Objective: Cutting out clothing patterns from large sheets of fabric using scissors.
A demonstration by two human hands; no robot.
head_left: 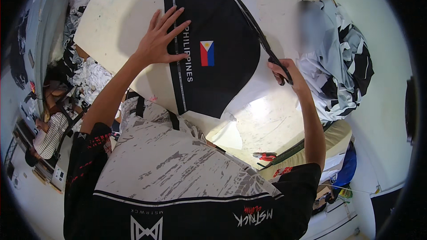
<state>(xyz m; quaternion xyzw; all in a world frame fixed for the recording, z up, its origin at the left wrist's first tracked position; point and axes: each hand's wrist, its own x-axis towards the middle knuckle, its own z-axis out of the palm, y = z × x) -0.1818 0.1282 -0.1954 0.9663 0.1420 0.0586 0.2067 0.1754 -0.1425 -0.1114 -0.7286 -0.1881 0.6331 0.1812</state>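
Note:
A black cut fabric panel (231, 53) with a curved right edge lies flat on the pale table. It carries white lettering, a small flag print (207, 53) in red, blue, white and yellow, and a patterned strip down its left side. Fingers spread, my left hand (163, 40) presses on the panel's left edge and the lettering. My right hand (289, 74) is closed around the handles of long black scissors (260, 33). Their blades point away from me along the panel's upper right edge. Whether the blades are slightly parted is hard to make out.
A pile of grey, white and black cloth (342, 62) sits at the table's right. A red-handled tool (265, 156) and a white scrap (228, 136) lie nearer me on the table (111, 18). Scraps heap up at the left (91, 78), where another person (51, 135) sits.

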